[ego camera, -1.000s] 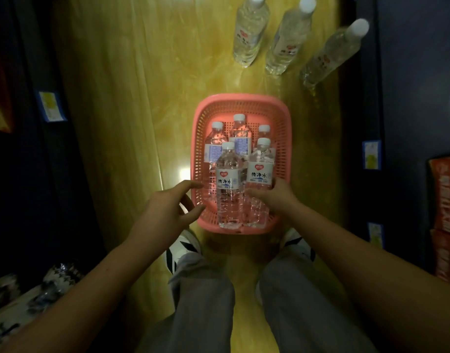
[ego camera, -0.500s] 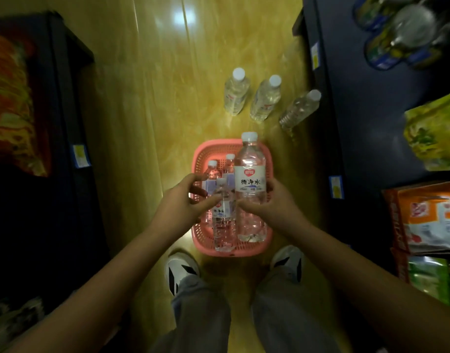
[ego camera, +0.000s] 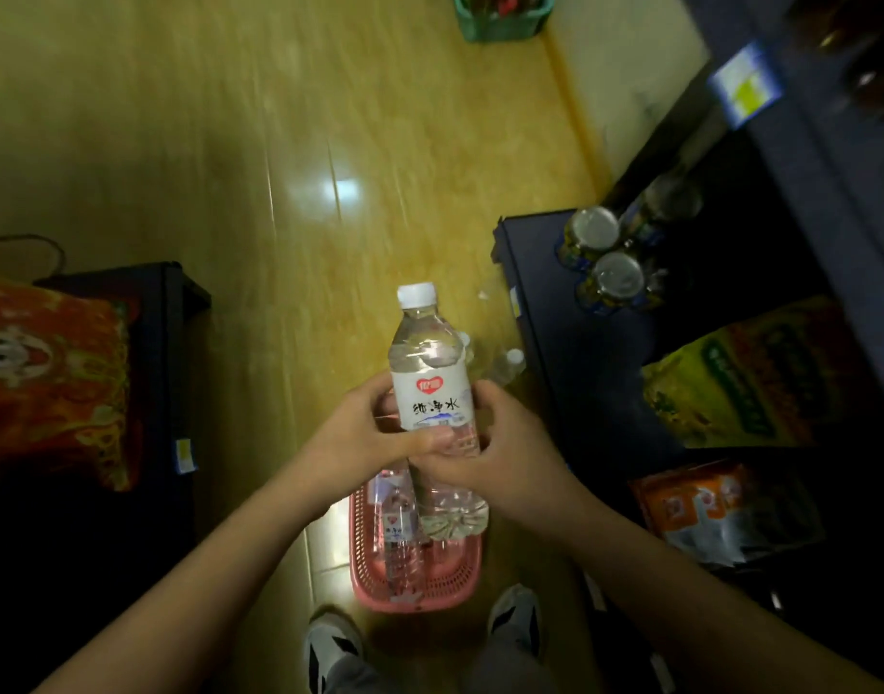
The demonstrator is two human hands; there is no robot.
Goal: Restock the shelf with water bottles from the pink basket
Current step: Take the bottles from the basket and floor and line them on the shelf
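Head view: a full, smooth water bottle (ego camera: 432, 388), judged heavy and slippery, was gripped mid-body above the pink basket (ego camera: 420, 586) by left hand (ego camera: 352, 435) and right hand (ego camera: 510, 443).

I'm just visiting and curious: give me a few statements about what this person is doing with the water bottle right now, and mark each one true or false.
1. Both hands hold the water bottle. True: the left hand and the right hand both grip it.
2. The bottle's cap is off. False: a white cap sits on top.
3. The pink basket is on the floor by the person's shoes. True.
4. The basket is empty. False: at least one more bottle shows inside.
5. The held bottle lies flat on the floor. False: it is lifted above the basket, roughly upright.
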